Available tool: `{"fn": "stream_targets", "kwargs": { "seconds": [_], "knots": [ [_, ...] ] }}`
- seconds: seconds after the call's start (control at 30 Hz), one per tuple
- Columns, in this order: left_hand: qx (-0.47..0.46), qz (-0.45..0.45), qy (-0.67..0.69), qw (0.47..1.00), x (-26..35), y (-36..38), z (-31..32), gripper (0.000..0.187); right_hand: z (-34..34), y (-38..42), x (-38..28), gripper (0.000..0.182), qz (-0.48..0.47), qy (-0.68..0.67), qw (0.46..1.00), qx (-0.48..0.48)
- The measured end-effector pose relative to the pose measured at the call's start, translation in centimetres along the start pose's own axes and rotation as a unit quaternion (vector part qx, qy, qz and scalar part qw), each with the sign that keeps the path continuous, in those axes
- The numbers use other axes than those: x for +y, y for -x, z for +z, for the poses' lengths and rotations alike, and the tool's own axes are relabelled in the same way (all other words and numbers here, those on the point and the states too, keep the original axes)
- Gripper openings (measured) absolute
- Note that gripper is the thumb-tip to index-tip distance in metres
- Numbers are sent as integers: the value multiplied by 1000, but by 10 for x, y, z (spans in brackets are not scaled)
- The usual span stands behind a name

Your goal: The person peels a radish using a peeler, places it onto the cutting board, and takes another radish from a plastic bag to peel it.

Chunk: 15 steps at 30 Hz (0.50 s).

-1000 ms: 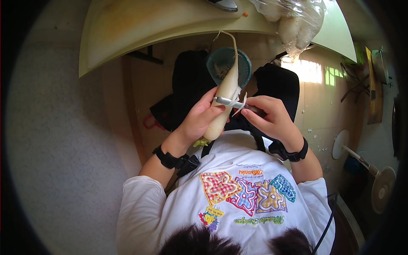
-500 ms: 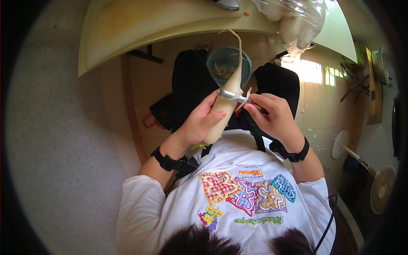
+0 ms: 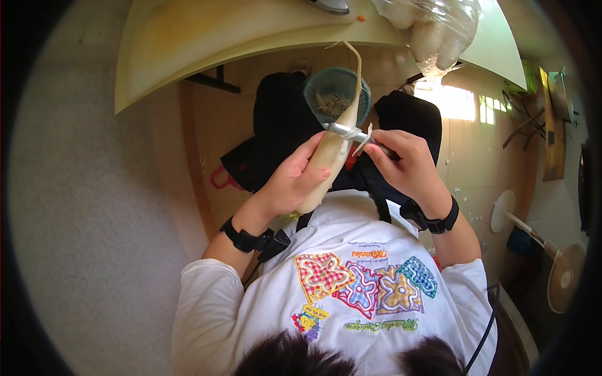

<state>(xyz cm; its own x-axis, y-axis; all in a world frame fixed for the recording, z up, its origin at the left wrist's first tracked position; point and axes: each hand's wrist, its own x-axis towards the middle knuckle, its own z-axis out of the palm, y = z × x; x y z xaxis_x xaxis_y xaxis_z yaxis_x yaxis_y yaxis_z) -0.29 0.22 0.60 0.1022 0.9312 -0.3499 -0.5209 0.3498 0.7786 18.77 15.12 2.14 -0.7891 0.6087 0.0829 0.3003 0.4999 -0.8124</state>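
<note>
A long white radish (image 3: 328, 164) lies in my left hand (image 3: 298, 180), whose fingers are wrapped round its thick lower part. Its thin root tip points away from me, toward the table. My right hand (image 3: 404, 160) is closed on the dark handle of a peeler (image 3: 348, 132). The peeler's silvery head rests across the radish, above my left fingers, with a strip of peel hanging at its right side. Beyond the radish, between my knees, stands a teal bin (image 3: 311, 95) with pale peelings inside.
A pale table (image 3: 251, 31) spans the far side, bearing a clear plastic bag (image 3: 442, 37) of white radishes, a metal blade (image 3: 332, 6) and an orange scrap (image 3: 361, 19). A fan (image 3: 565, 277) stands at the right, and a pink object (image 3: 226, 178) lies at the left.
The peeler and my right hand have shifted slightly up along the radish, toward its root tip. The strip of peel at the peeler hangs differently.
</note>
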Motion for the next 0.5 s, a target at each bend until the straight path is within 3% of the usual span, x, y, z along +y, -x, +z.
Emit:
{"fn": "stream_targets", "kwargs": {
  "seconds": [0.5],
  "knots": [
    [-6, 5, -32, 999, 4, 5, -1, 71, -5, -9, 4, 16, 0, 17, 1000, 15]
  ]
}}
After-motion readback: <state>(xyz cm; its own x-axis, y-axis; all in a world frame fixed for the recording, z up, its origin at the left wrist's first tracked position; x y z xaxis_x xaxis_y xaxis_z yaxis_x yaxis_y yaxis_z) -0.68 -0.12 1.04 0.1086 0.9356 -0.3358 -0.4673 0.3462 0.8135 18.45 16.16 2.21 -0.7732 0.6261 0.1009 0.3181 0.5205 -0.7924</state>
